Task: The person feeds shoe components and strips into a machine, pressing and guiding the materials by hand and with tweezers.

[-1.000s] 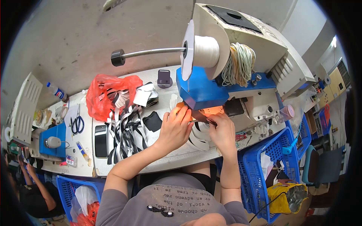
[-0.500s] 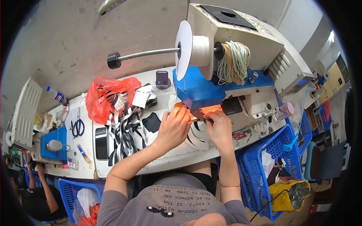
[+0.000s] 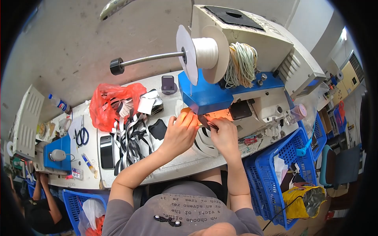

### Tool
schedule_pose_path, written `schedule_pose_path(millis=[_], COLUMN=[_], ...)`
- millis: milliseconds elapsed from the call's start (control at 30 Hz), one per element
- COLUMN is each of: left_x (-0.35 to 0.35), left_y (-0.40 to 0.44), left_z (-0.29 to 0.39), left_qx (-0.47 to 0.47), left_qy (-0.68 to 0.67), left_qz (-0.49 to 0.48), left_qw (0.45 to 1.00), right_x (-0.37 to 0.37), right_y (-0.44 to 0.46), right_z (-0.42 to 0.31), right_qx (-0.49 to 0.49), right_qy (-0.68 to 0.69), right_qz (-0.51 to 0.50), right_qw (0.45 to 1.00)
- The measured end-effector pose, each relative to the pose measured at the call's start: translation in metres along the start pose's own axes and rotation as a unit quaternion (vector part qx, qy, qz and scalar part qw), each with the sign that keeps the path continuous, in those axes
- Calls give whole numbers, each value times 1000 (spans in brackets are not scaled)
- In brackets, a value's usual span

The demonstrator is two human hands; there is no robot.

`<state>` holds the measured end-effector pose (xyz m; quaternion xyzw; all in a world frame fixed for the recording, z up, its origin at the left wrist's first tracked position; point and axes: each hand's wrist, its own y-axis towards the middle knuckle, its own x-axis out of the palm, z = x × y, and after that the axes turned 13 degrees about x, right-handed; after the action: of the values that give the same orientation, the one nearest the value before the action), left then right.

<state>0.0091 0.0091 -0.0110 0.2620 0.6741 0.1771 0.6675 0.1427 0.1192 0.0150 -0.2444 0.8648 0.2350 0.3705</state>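
At the blue machine head (image 3: 204, 94), my left hand (image 3: 181, 131) is closed on a dark strip (image 3: 203, 120), its fingers under orange light. My right hand (image 3: 225, 137) pinches the same strip from the other side, close to my left fingertips. White curved bands (image 3: 205, 143) lie on the table just below the two hands. Above the machine hangs a spool of white tape (image 3: 206, 53). Left of my hands are a black fabric piece (image 3: 158, 129) and a pile of black and white ribbons (image 3: 132, 141).
A red plastic bag (image 3: 102, 110), phone (image 3: 106, 152) and scissors (image 3: 82, 135) lie to the left. Blue crates (image 3: 267, 173) stand at the right, one with a yellow bag (image 3: 295, 200). A co-worker (image 3: 43, 208) sits at the far left beside another blue machine (image 3: 57, 153).
The view has shifted, so the machine appears further left. My right hand has moved closer to my left with the dark strip. The co-worker's hands have moved.
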Motion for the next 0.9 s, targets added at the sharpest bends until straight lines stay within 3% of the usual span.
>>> schedule_pose_path(millis=[700, 900], left_x=[-6, -8], left_y=[2, 1], left_z=[0, -3], left_qx=[-20, -10], left_qy=[-26, -25], left_qz=[-29, -17], left_qw=[999, 999], right_x=[6, 15], right_y=[8, 3], right_z=[6, 1], right_qx=[-21, -13], right_qy=[-6, 96], right_qz=[44, 19], right_qw=[999, 995])
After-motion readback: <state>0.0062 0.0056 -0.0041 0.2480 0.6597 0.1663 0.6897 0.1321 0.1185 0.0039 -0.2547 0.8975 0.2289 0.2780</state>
